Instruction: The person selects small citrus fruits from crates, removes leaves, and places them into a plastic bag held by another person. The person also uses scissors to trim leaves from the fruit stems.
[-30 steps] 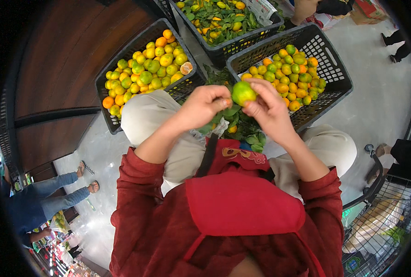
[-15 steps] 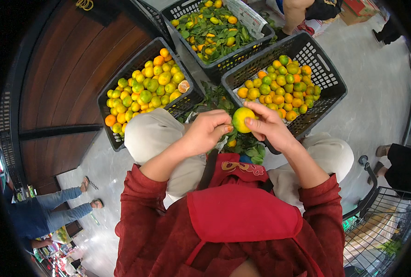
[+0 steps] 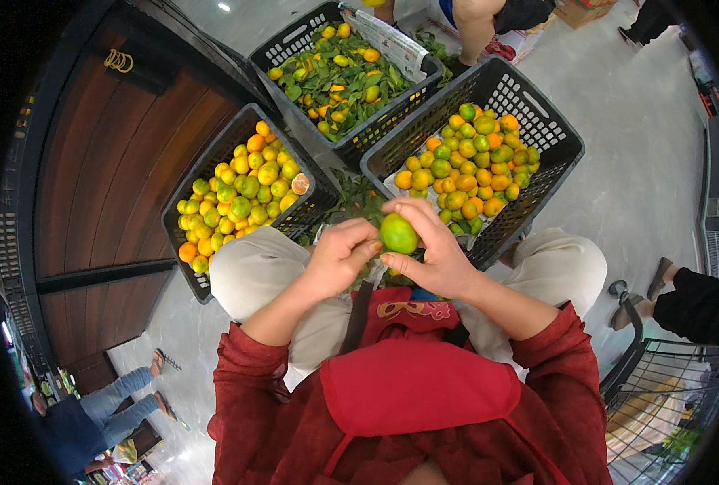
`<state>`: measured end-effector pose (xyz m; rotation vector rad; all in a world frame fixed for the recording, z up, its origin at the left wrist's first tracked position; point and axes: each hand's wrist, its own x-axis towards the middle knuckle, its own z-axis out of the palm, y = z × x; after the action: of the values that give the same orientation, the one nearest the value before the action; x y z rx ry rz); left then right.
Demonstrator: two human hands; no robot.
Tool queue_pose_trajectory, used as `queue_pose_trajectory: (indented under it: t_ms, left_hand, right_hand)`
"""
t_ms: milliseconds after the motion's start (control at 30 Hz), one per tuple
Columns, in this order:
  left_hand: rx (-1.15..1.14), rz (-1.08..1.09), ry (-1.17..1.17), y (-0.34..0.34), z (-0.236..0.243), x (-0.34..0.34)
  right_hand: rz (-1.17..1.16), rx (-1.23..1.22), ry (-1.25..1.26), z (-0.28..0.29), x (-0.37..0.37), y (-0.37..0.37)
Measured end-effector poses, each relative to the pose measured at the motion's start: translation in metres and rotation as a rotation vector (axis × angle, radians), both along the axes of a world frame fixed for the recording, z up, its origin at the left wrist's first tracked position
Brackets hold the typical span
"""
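Note:
A green-yellow mandarin [image 3: 398,234] rests in my right hand [image 3: 434,259], whose fingers curve over its top and far side. The thumb lies below the fruit, pointing left. Right beside it, my left hand [image 3: 344,255] is closed with thumb and forefinger pinched together. Anything between those fingertips is too small to make out. Both hands are over my lap, between my knees. Ahead on the left, a black crate [image 3: 319,196] holds yellow-green and orange mandarins [image 3: 248,187]. Another black crate [image 3: 569,149] ahead on the right holds more mandarins [image 3: 468,166].
A third crate [image 3: 345,151] farther off holds leafy mandarins [image 3: 351,77] and a newspaper sheet [image 3: 387,40]. Loose leaves [image 3: 355,192] lie between the crates. Dark wooden panelling [image 3: 133,162] stands left; a wire cart [image 3: 666,396] is at the lower right. Other people are nearby.
The mandarin has turned to a greener side in my right hand, and its thumb has dropped below it. Both hands have come slightly nearer and left. The view has shifted.

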<state>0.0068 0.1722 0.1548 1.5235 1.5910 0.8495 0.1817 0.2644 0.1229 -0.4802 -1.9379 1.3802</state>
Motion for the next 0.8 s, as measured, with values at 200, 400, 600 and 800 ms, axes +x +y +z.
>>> queue_pose_trajectory:
  t_ms: [200, 400, 600, 800]
  left_hand:
    - [0.438, -0.224, 0.402, 0.003, -0.004, 0.01]
    - [0.213, -0.221, 0.819, -0.004, -0.048, 0.005]
    - [-0.204, -0.213, 1.132, 0.004, -0.077, 0.018]
    - [-0.712, -0.271, 0.873, -0.006, -0.196, 0.031]
  right_hand:
    - [0.259, -1.609, -0.124, -0.012, 0.01, 0.015]
    - [-0.375, -1.548, 0.479, -0.018, 0.031, 0.051]
    - [-0.284, -1.391, 0.417, 0.01, 0.039, 0.052]
    - [-0.21, -1.37, 0.415, 0.022, 0.038, 0.05]
